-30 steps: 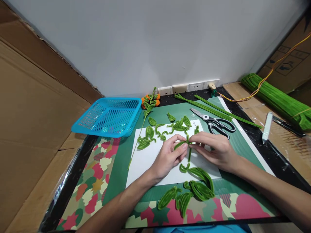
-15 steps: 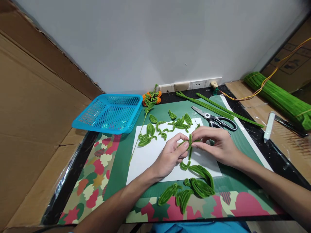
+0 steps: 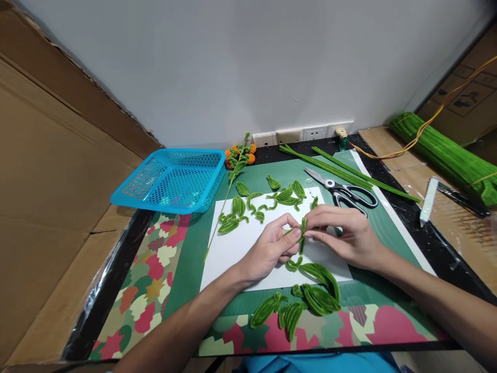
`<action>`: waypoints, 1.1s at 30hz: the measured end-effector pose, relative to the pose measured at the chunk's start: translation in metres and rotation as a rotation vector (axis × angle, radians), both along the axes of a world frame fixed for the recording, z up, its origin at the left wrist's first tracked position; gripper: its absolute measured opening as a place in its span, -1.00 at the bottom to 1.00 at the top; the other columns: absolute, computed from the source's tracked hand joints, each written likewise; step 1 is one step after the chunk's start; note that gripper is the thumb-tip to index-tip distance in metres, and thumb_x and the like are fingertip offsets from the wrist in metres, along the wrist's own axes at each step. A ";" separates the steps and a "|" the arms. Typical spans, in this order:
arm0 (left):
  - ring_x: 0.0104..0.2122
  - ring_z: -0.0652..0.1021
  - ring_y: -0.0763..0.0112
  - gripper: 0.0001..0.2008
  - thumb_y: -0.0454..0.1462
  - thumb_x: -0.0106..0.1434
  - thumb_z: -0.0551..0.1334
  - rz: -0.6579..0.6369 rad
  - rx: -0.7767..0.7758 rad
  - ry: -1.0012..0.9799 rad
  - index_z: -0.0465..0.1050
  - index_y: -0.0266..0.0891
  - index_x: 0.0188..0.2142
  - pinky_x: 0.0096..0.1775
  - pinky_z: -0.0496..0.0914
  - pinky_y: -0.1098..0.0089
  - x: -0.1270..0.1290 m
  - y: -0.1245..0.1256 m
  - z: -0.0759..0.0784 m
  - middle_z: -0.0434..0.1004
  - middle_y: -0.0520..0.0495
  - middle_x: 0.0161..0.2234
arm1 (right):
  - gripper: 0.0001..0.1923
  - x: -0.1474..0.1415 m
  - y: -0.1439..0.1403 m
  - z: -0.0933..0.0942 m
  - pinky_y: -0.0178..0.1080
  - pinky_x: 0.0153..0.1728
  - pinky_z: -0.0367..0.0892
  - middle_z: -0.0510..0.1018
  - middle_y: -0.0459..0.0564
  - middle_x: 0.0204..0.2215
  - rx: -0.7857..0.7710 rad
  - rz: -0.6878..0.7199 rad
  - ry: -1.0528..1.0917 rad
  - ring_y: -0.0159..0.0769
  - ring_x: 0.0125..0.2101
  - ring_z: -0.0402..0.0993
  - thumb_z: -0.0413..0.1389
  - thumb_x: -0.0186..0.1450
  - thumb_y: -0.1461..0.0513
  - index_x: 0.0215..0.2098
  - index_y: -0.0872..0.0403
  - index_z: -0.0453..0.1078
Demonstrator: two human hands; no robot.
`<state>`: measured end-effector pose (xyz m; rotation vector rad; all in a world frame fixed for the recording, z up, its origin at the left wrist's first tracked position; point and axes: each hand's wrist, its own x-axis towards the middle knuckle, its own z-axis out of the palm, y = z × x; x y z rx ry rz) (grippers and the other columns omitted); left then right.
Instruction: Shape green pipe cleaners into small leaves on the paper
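One short green stem (image 3: 303, 224), with the left hand (image 3: 267, 251) and the right hand (image 3: 345, 233) both at it

The left hand pinches the fuzzy stem between thumb and index finger; the tip stands up past the thumb and the lower part hangs below it. A thin green strand shows crosswise beside that thumb. The right hand meets the stem from the other side, thumb and index finger narrowed almost together; how firmly they grip is hidden, so I cannot tell.

Beneath both hands lies a white sheet (image 3: 229, 261) on a green mat (image 3: 186, 269). Just nearer the person than the hands, a long curved leaf (image 3: 322, 274) bends round, with more fuzzy leaves (image 3: 293, 318) below it, partly over the mat's patterned border (image 3: 153, 274).

Beyond the left hand, smaller leaves (image 3: 229, 225) are scattered on and just past the sheet. Farther out on that side come a stalk with orange blooms (image 3: 235, 176) and a blue basket (image 3: 194, 207).

Just beyond the right hand lie scissors (image 3: 349, 192), their handles near its knuckles, then long green stems (image 3: 330, 167). Well out to its right rest a white tool (image 3: 428, 202) and a thick green bundle (image 3: 446, 155).
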<state>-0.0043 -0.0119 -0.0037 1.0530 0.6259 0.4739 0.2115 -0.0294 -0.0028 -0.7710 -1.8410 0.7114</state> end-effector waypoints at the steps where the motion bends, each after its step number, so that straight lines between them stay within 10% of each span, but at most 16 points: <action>1: -0.62 -0.05 0.59 -0.68 0.00 0.47 0.24 -0.001 0.003 -0.003 0.17 -0.11 -0.18 -0.59 -0.11 0.60 0.000 0.000 0.000 0.00 0.27 -0.58 | -0.89 0.000 0.000 0.000 -0.22 -0.27 0.53 0.64 0.04 -0.33 0.013 -0.008 0.003 -0.25 -0.31 0.60 0.20 0.44 0.36 -0.21 0.07 0.57; 17: -0.66 0.09 0.62 -0.70 -0.02 0.47 0.24 0.010 0.006 -0.005 0.24 -0.15 -0.14 -0.61 -0.03 0.62 0.002 0.002 0.003 0.21 0.22 -0.58 | -0.88 -0.002 0.000 0.000 -0.24 -0.31 0.50 0.65 0.03 -0.35 0.042 -0.065 0.001 -0.27 -0.37 0.58 0.21 0.44 0.33 -0.24 0.05 0.58; 33: -0.70 0.20 0.66 -0.76 -0.07 0.50 0.21 0.038 0.033 0.036 0.21 -0.13 -0.14 -0.67 0.10 0.67 0.004 -0.004 0.003 0.32 0.22 -0.56 | -0.80 -0.003 -0.001 0.005 -0.29 -0.45 0.40 0.63 -0.01 -0.40 -0.397 -0.095 0.089 -0.32 -0.44 0.50 0.27 0.42 0.15 -0.30 0.09 0.60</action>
